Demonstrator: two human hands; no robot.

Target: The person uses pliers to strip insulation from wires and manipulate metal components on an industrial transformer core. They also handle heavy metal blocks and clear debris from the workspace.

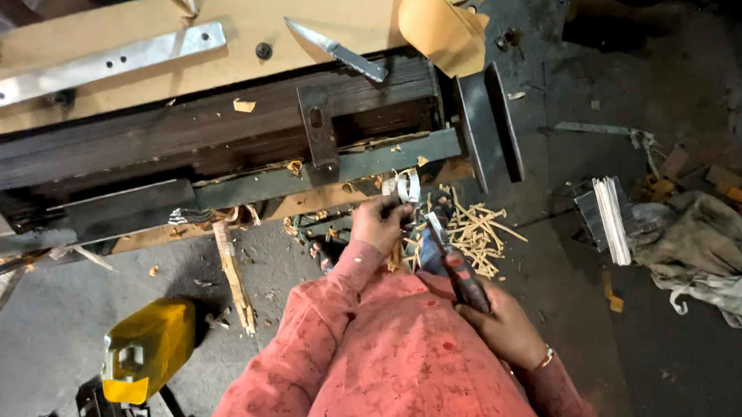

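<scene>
My left hand point(380, 223) reaches forward below the dark metal frame point(247, 184) and pinches a thin bent strip of bright metal point(405, 187). My right hand point(503, 327) is closed around the dark red handles of a pair of pliers point(459, 271), whose jaws point up toward the strip near my left fingers. Both arms wear red patterned sleeves. A heap of pale wood splinters point(479, 229) lies on the floor just right of the hands.
A plywood sheet with a silver metal bar point(95, 66) and a pointed metal blade point(337, 49) lies at the top. A yellow plastic can point(146, 348) stands at lower left. At the right lie a stack of metal strips point(606, 217) and crumpled grey cloth point(701, 242).
</scene>
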